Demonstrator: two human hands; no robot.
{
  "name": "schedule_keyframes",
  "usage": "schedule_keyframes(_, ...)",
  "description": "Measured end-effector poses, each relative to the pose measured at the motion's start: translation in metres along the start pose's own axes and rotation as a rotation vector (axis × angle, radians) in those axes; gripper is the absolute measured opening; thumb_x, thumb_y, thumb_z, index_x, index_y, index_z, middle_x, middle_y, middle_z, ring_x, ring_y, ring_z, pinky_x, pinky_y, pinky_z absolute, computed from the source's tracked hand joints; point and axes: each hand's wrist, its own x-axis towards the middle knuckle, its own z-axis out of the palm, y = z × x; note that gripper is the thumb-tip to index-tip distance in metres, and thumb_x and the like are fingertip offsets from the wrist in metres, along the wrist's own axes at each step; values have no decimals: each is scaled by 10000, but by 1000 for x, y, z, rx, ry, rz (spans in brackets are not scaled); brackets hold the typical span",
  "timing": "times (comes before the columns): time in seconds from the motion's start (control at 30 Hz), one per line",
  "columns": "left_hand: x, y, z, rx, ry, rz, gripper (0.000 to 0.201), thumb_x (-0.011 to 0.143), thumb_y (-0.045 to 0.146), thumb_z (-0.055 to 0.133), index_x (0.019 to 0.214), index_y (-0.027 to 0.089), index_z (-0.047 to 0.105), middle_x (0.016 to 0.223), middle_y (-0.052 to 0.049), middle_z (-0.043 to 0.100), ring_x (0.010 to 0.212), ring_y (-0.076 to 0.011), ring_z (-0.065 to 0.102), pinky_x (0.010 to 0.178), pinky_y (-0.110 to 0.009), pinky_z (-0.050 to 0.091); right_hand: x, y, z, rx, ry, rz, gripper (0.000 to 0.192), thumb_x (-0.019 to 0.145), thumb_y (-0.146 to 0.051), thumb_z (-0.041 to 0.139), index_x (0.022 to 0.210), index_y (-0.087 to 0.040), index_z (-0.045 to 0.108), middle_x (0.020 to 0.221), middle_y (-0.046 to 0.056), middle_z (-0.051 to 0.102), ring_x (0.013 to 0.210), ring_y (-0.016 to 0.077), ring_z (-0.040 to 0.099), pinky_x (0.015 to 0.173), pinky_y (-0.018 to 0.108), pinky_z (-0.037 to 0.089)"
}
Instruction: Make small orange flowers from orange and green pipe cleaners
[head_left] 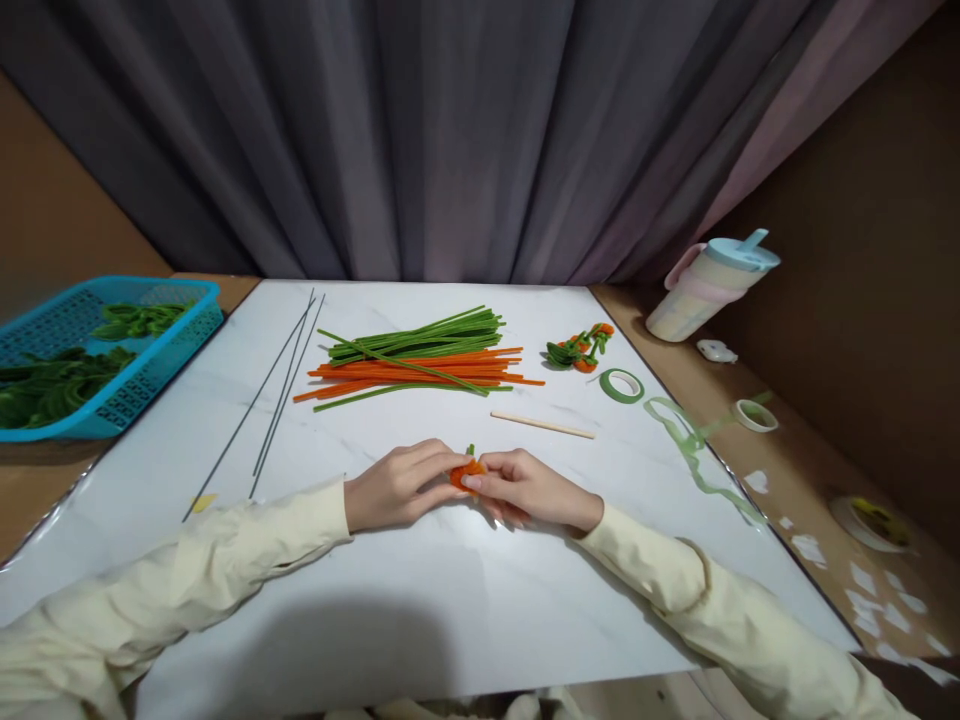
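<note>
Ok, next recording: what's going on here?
A person is working at a white tabletop, left hand and right hand together, both holding a small orange piece with a bit of green at its top. Beyond them lie green strips, orange strips and a pale stick. A cluster of orange-and-green pieces sits farther right, near a roll of green tape.

The small orange pipe-cleaner piece [464, 478] looks soft and fuzzy, like a little lump. A short green tip [471, 450] pokes out of it and points away from the person. The piece is pinched between the left hand [409, 485] and the right hand [534, 488]. They cover part of it, so its whole shape is hard to see.
</note>
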Motion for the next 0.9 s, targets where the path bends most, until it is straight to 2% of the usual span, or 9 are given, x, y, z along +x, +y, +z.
schedule_keyframes(0.23, 3, 1, 0, -67, -28, -7, 294, 854, 189, 591, 1139, 137, 537, 891, -102, 633, 780, -169, 574, 680, -265, 483, -1, -1, 0, -35, -10, 20, 355, 865, -468, 523, 745, -135, 529, 485, -64, 502, 319, 18, 350, 310, 132, 252)
schedule_keyframes(0.5, 7, -2, -2, -66, -3, -26, 461, 838, 221, 619, 1256, 131, 445, 993, -140, 600, 902, -210, 550, 771, -340, 498, 1, 0, -8, 35, -70, 49, 342, 859, -470, 531, 796, -134, 534, 512, -56, 514, 328, 27, 376, 301, 132, 275)
schedule_keyframes(0.9, 12, 3, -1, -6, 5, 46, 269, 865, 124, 553, 1132, 112, 521, 889, -125, 624, 766, -187, 543, 662, -321, 495, 0, 6, -7, 113, -97, 6, 370, 861, -501, 518, 762, -145, 498, 495, -65, 502, 315, 18, 355, 304, 126, 256)
